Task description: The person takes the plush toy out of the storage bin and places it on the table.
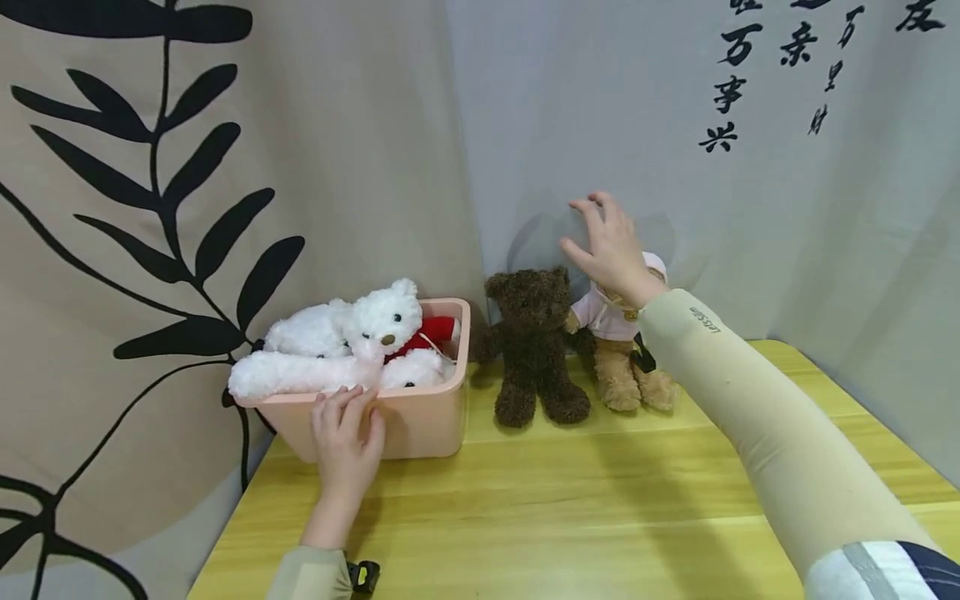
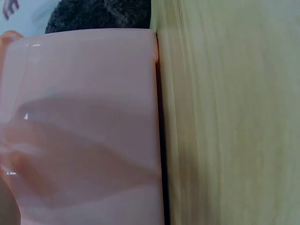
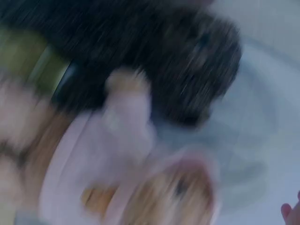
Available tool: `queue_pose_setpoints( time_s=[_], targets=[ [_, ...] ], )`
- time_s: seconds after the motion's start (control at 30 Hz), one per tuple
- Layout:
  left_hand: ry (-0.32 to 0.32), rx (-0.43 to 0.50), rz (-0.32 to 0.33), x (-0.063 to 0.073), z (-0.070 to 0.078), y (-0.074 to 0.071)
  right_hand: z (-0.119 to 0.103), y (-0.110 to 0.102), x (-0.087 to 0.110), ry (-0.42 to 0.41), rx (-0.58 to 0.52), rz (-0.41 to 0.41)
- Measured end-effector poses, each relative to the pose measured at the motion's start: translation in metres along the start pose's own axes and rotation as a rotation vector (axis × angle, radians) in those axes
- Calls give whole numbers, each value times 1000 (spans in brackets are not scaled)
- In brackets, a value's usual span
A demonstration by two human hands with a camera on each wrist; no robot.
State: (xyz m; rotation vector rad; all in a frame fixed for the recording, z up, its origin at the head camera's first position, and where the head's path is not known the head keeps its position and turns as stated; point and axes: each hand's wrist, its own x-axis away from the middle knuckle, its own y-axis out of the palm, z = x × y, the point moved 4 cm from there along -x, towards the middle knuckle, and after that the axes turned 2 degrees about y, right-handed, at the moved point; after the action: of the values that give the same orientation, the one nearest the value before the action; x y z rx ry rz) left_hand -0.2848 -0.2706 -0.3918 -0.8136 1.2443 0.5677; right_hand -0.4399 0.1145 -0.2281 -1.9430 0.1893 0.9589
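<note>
My left hand (image 1: 347, 437) rests at the front rim of a pink plastic bin (image 1: 420, 421), its fingertips touching the edge. White plush toys fill the bin, among them a white teddy bear (image 1: 386, 317) in red clothing. In the air, my right hand (image 1: 611, 250) holds nothing, fingers spread, above and in front of a teddy bear in a pink hoodie (image 1: 603, 317). That bear sits beside a dark brown teddy bear (image 1: 528, 346) against the wall. The right wrist view shows the hooded bear (image 3: 117, 136) blurred; my right forearm partly covers it in the head view.
The wooden table (image 1: 510, 517) runs back to a grey curtain (image 1: 360, 150) with printed leaves and black characters. The bin stands near the table's left edge, with the brown bear to its right.
</note>
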Motion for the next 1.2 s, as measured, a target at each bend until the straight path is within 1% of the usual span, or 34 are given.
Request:
queue_pose_setpoints(
  time_s=[0.1,0.3,0.5,0.6,0.73,0.8,0.87,0.97,1.03,1.1,1.2],
  targets=[
    [0,4,3,0,0,1,-30,19,-11,-43,-54,-30],
    [7,3,10,1,5,2,-81,61,-25,-67,-178,-138],
    [6,3,8,3,12,3,-127,91,-32,-129,-226,-255],
    [9,4,3,2,16,4,-145,101,-34,-160,-227,-308],
    [5,1,-5,0,17,5,-164,110,-36,-181,-243,-358],
    [4,-6,0,-1,17,4,-171,114,-38,-170,-282,-385],
    [3,-10,1,0,17,3,-176,118,-40,-140,-335,-403],
    [0,-14,-6,0,18,3,-183,123,-45,-54,-440,-402],
    [0,-15,-7,1,19,2,-187,126,-47,-4,-525,-381],
    [4,-18,-4,2,20,2,-191,129,-48,37,-609,-343],
    [9,-22,2,1,22,1,-196,133,-49,59,-727,-259]
  ],
)
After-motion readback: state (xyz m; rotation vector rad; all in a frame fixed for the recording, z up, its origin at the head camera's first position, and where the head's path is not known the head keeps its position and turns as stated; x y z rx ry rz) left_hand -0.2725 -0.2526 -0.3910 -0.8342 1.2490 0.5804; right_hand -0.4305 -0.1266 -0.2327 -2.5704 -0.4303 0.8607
